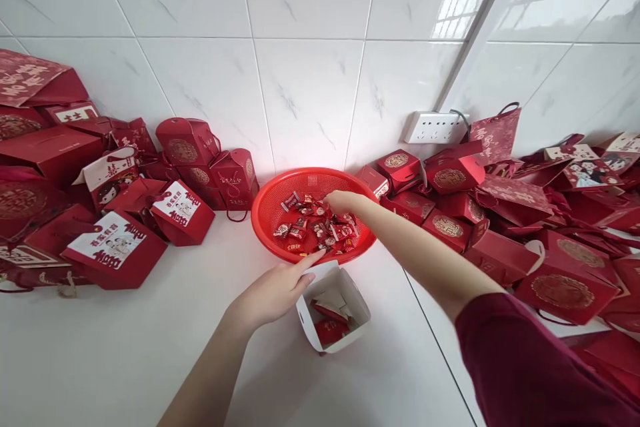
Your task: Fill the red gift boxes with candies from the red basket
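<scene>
A red plastic basket (265, 197) with a perforated wall holds wrapped candies (320, 230). My right hand (345, 203) reaches into it from the right, over the candies. Its fingertips point down and are mostly hidden, so I cannot tell what they hold. In front of the basket stands an open gift box (361, 303) with white inner walls. Red packets (331, 330) and a beige-and-red piece lie inside it. At the box's upper left, my left hand (273, 290) has its index finger stretched toward the basket's near rim and the thumb apart, with nothing in its grasp.
Red gift boxes (115, 247) are heaped on the left of the white table (200, 340). Another heap of red boxes (573, 273) spreads along the right side. A white power strip (436, 128) leans against the tiled wall (310, 93) behind the basket.
</scene>
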A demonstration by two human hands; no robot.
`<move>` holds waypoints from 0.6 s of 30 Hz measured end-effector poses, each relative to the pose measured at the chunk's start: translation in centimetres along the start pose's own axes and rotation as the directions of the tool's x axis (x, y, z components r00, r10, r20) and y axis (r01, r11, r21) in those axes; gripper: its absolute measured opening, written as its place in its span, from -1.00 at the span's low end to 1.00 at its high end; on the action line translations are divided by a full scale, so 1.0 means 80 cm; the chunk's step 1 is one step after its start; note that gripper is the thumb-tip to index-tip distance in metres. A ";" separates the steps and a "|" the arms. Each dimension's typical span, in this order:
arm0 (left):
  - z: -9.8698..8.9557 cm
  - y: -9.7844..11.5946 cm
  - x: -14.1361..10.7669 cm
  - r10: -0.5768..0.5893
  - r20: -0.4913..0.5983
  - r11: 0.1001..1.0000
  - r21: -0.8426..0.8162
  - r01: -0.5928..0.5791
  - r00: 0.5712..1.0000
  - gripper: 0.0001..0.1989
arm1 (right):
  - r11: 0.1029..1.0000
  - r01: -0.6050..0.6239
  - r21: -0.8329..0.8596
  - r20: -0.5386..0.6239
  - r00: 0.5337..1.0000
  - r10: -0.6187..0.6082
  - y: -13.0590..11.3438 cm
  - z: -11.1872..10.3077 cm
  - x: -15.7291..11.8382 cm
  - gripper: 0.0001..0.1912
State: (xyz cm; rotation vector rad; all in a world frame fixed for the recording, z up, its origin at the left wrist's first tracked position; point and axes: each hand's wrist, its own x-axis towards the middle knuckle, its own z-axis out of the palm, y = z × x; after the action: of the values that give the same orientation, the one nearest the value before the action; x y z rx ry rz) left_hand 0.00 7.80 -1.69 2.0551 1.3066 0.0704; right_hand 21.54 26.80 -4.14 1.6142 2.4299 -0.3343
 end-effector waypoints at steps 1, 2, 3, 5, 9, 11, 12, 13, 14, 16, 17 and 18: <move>0.000 -0.001 0.000 0.003 -0.003 1.000 -0.003 -0.003 1.000 -0.40 | 1.000 -0.011 0.024 0.011 1.000 0.011 -0.002 0.003 0.015 -0.73; 0.000 -0.002 0.000 0.007 -0.006 1.000 -0.010 -0.007 1.000 -0.40 | 0.999 -0.020 0.047 0.018 1.000 0.019 -0.002 0.005 0.028 -0.69; 0.001 -0.004 0.001 0.011 -0.007 1.000 -0.017 -0.011 1.000 -0.40 | 0.997 -0.032 0.065 0.027 0.999 0.030 -0.001 0.005 0.040 -0.68; 0.001 -0.005 0.002 0.012 -0.003 1.000 -0.028 -0.012 1.000 -0.40 | 0.994 -0.062 0.094 0.062 0.996 0.056 0.004 0.002 0.058 -0.67; 0.000 -0.006 0.004 0.020 0.008 0.999 -0.034 -0.020 1.000 -0.40 | 0.984 -0.130 0.125 0.088 0.989 0.119 0.012 -0.002 0.080 -0.67; -0.001 -0.006 0.004 0.028 0.008 0.999 -0.027 -0.028 1.000 -0.42 | 0.981 -0.135 0.139 0.061 0.990 0.127 0.011 0.002 0.084 -0.66; -0.001 -0.006 0.004 0.029 0.008 0.999 -0.023 -0.029 1.000 -0.42 | 0.981 -0.124 0.150 0.053 0.992 0.118 0.011 0.005 0.085 -0.66; 0.000 -0.006 0.004 0.027 0.009 0.999 -0.020 -0.027 1.000 -0.42 | 0.981 -0.108 0.162 0.051 0.994 0.101 0.010 0.009 0.085 -0.66; 0.000 -0.007 0.004 0.025 0.012 1.000 -0.020 -0.024 1.000 -0.42 | 0.980 -0.088 0.176 0.052 0.995 0.080 0.009 0.012 0.085 -0.66; 0.000 -0.007 0.004 0.024 0.015 0.999 -0.029 -0.023 1.000 -0.41 | 0.978 -0.049 0.204 0.053 0.998 0.039 0.007 0.016 0.084 -0.67; 0.000 -0.007 0.004 0.027 0.014 0.999 -0.037 -0.026 1.000 -0.41 | 0.976 -0.035 0.216 0.046 0.999 0.025 0.007 0.017 0.083 -0.68; 0.000 -0.008 0.004 0.031 0.014 0.999 -0.044 -0.031 0.999 -0.42 | 0.974 -0.025 0.225 0.033 0.999 0.018 0.008 0.017 0.083 -0.69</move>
State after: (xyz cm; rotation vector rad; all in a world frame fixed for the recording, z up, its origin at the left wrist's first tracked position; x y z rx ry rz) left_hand -0.29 8.23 -2.16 2.0357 1.2539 0.0972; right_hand 19.63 32.46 -7.45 1.7081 2.4229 -0.6481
